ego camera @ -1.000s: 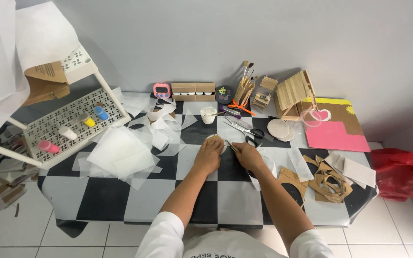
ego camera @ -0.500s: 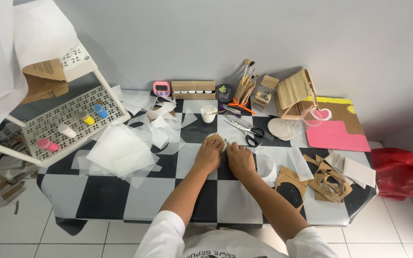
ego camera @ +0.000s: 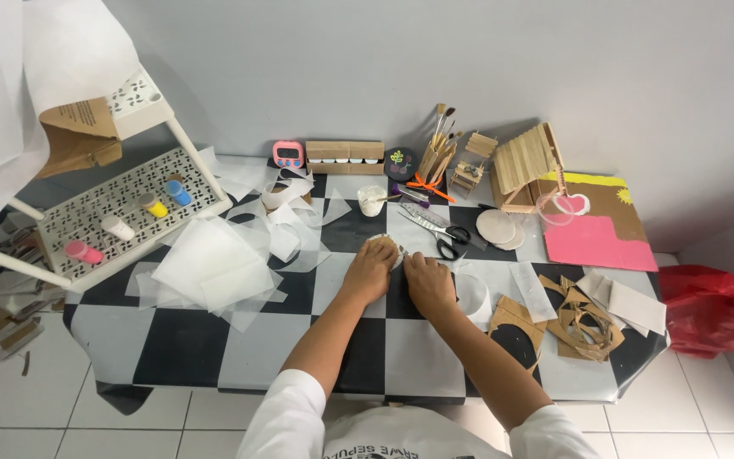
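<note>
My left hand (ego camera: 370,270) and my right hand (ego camera: 427,283) rest side by side, palms down, on the middle of the checkered table (ego camera: 189,348). Both press on a small round cardboard piece (ego camera: 390,247) whose far edge peeks out beyond the fingers; the rest of it is hidden under them. Black-handled scissors (ego camera: 439,235) lie just beyond my right hand. A clear tape ring (ego camera: 472,296) sits right of my right wrist.
Sheets of translucent paper (ego camera: 212,265) lie to the left. A white rack (ego camera: 121,212) holds small paint bottles. At the back stand a pink timer (ego camera: 288,154), brushes (ego camera: 437,153) and a stick house (ego camera: 527,166). Cardboard scraps (ego camera: 584,321) and a pink sheet (ego camera: 596,243) lie right. A red bag (ego camera: 711,308) sits on the floor.
Both hands have stayed on the round piece, shifting slightly toward me and closer together. Nothing else on the table has moved.
</note>
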